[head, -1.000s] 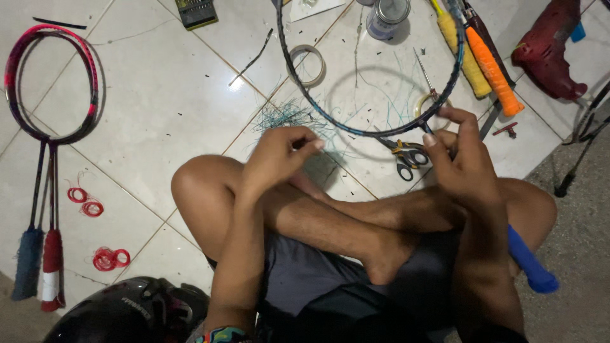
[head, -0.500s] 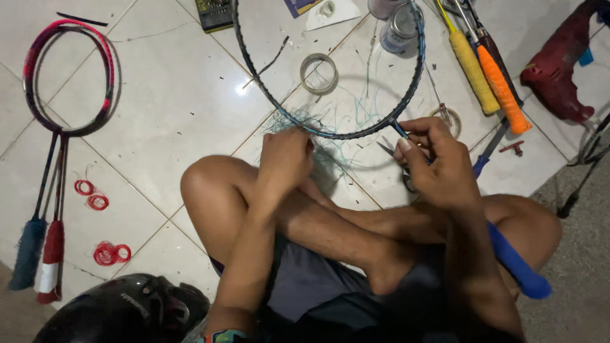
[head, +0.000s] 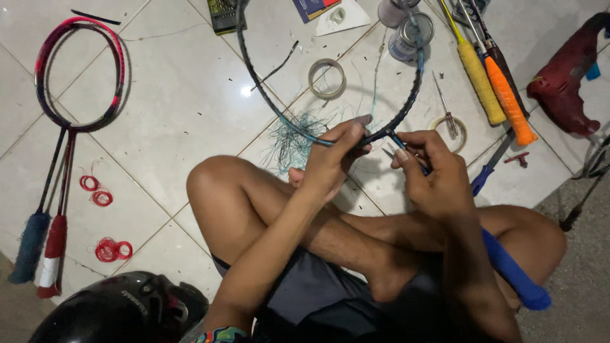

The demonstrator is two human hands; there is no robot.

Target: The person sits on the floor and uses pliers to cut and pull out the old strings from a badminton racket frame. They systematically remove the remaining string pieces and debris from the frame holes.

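I sit cross-legged on a tiled floor with a dark blue badminton racket [head: 253, 75] across my lap; most of its head has no strings. My left hand [head: 332, 160] pinches the near rim of the head. My right hand [head: 433, 176] is closed round the shaft just below the head, and thin metal tips [head: 386, 151] poke out by its fingers. The blue grip [head: 511, 274] sticks out past my right knee. A tangle of cut teal string [head: 291, 136] lies on the floor under the rim.
Two red and blue rackets [head: 77, 70] and red string coils [head: 95, 190] lie at left, a black helmet [head: 121, 311] near my knee. Tape rolls [head: 327, 77], an awl [head: 443, 98], yellow and orange grips [head: 502, 95], tins [head: 406, 32] and a red power tool [head: 565, 82] lie beyond.
My left hand moved up from the string tangle onto the rim. My right hand left the scissors' spot on the floor and closed on the shaft. The racket came nearer.
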